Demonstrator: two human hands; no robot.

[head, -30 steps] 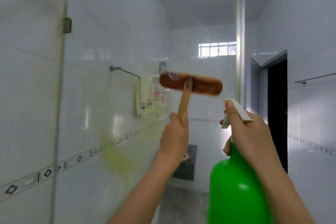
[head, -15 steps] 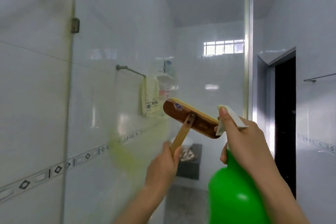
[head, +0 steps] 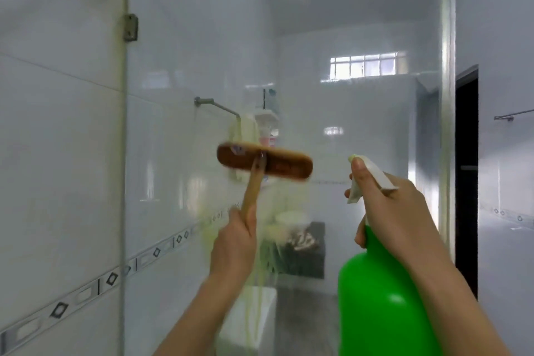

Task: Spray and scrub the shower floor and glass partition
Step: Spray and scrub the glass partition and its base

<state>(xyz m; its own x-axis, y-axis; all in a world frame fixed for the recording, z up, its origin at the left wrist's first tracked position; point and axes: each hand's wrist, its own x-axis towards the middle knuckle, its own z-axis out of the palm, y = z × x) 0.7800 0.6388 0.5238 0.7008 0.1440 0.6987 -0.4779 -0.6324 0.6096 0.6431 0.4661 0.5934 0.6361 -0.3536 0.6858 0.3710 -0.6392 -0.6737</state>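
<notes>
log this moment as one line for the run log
step: scrub glass partition | left hand: grips brush handle, head against glass | right hand: holds green spray bottle | yellowish streaks on glass

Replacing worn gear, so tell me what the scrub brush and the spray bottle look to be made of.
Scrub brush: probably wood. The head is dark brown with a slight varnished sheen, and the handle is a paler, matte tan. The bristles are not visible.
Spray bottle: likely plastic. It is smooth, opaque and bright green, with a soft glossy highlight on its shoulder.
</notes>
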